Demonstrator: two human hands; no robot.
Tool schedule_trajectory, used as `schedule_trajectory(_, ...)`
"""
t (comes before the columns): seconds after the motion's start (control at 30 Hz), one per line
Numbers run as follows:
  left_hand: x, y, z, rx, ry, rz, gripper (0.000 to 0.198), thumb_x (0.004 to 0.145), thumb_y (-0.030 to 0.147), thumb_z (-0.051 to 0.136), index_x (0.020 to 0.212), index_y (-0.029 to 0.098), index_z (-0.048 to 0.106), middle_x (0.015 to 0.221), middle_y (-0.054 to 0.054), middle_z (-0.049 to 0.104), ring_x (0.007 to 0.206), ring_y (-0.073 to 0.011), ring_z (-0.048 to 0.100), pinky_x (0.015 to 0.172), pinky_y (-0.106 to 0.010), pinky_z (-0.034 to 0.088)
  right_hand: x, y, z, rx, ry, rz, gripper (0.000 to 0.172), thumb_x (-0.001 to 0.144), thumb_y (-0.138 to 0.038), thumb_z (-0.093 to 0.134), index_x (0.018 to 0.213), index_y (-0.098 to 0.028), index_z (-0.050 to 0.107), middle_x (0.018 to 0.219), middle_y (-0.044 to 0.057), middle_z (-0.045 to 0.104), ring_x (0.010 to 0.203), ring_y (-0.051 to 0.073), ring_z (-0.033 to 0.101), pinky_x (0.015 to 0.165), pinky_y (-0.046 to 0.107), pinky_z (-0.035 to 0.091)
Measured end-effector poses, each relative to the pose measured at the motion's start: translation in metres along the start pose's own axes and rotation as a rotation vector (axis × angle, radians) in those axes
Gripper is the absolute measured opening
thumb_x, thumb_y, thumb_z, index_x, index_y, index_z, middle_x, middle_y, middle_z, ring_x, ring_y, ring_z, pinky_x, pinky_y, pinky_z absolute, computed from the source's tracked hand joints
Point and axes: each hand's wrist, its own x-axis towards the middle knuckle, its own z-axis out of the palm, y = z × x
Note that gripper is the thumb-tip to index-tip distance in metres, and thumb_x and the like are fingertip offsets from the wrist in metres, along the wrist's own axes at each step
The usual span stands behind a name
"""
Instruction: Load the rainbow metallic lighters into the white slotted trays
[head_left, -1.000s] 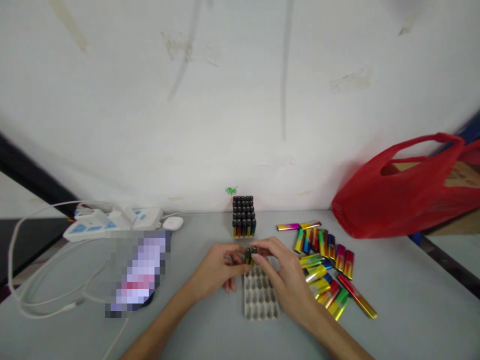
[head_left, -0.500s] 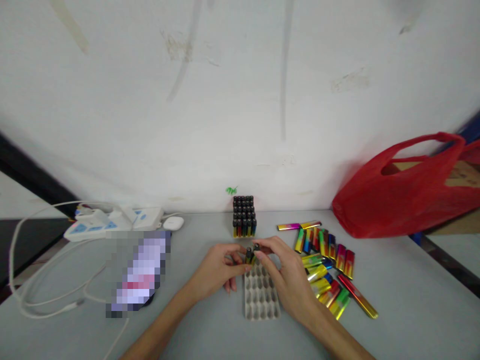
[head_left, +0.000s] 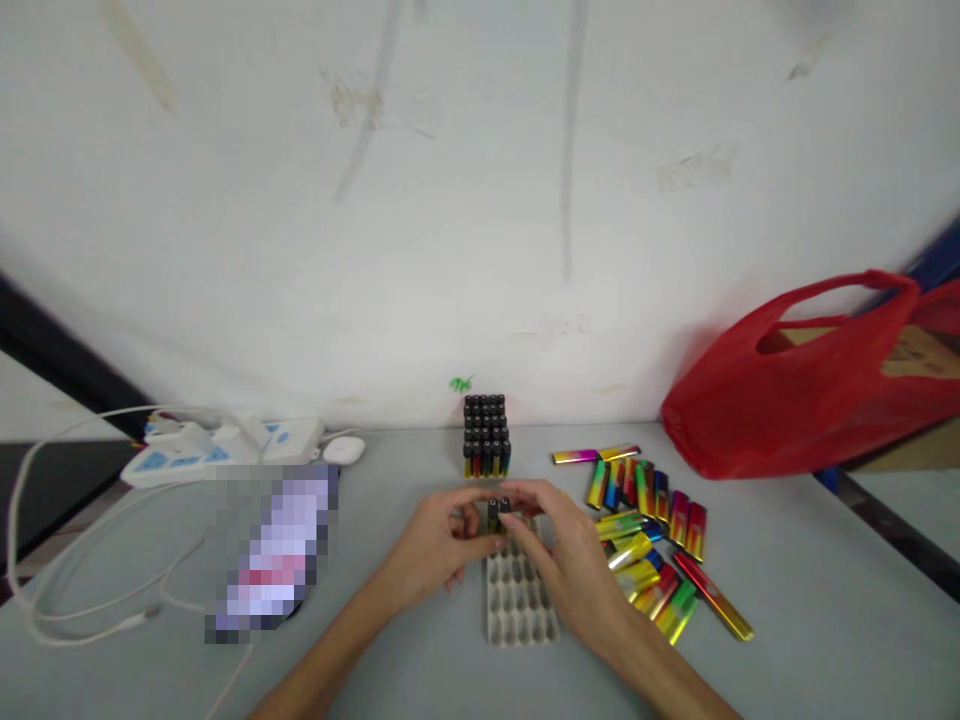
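- Tubes (head_left: 493, 515): two upright at the far end of the tray (head_left: 521, 628); nearer cells unfilled.
- Right hand (head_left: 574, 555): fingertips pinch one.
- Left hand (head_left: 424, 550): fingers narrow beside the other, grip unclear.
- Apparently done: block (head_left: 486, 436); remaining: loose pieces (head_left: 628, 552).

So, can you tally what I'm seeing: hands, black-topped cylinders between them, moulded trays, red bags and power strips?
Hands: 2, left hand and right hand
Black-topped cylinders visible between the hands: 2
Moulded tray: 1
Red bag: 1
Power strip: 1
Total: 7
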Motion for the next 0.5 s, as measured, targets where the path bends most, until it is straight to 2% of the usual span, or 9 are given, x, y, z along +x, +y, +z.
schedule_trajectory(0.17, 0.003, -0.002, 0.005, 0.044, 0.067, 0.099, 0.049, 0.082, 0.044, 0.09, 0.121, 0.016, 0.082, 0.071, 0.004, 0.056, 0.057, -0.0117, 0.049, 0.048, -0.02, 0.039, 0.0, 0.0, 0.0, -0.003, 0.004, -0.007, 0.017, 0.11, -0.028, 0.068, 0.125, -0.026, 0.074, 0.119, 0.007, 0.08, 0.11, 0.027, 0.074, 0.099, 0.041, 0.054)
schedule_trajectory(0.27, 0.005, -0.005, 0.005, 0.088, 0.113, 0.147, 0.035, 0.081, 0.045, 0.09, 0.098, 0.014, 0.083, 0.072, 0.002, 0.057, 0.061, -0.0129, 0.048, 0.052, -0.021, 0.036, 0.0, -0.001, 0.001, -0.036, 0.026, -0.023, 0.015, 0.11, -0.029, 0.067, 0.122, -0.027, 0.075, 0.117, 0.008, 0.078, 0.11, 0.029, 0.071, 0.098, 0.042, 0.054)
schedule_trajectory(0.37, 0.006, -0.007, 0.005, 0.131, 0.135, 0.169, 0.035, 0.082, 0.047, 0.089, 0.08, 0.014, 0.077, 0.071, 0.002, 0.054, 0.063, -0.0135, 0.046, 0.054, -0.023, 0.033, 0.001, -0.004, -0.002, -0.055, 0.018, -0.04, 0.014, 0.11, -0.03, 0.067, 0.121, -0.028, 0.076, 0.117, 0.009, 0.075, 0.113, 0.03, 0.069, 0.098, 0.042, 0.053)
schedule_trajectory(0.5, 0.007, -0.007, 0.005, 0.132, 0.122, 0.172, 0.037, 0.082, 0.049, 0.089, 0.079, 0.015, 0.075, 0.073, 0.001, 0.056, 0.066, -0.0147, 0.048, 0.059, -0.024, 0.035, 0.006, -0.003, -0.023, -0.147, 0.014, -0.05, 0.018, 0.112, -0.038, 0.062, 0.119, -0.027, 0.075, 0.117, 0.009, 0.074, 0.114, 0.031, 0.067, 0.098, 0.042, 0.051)
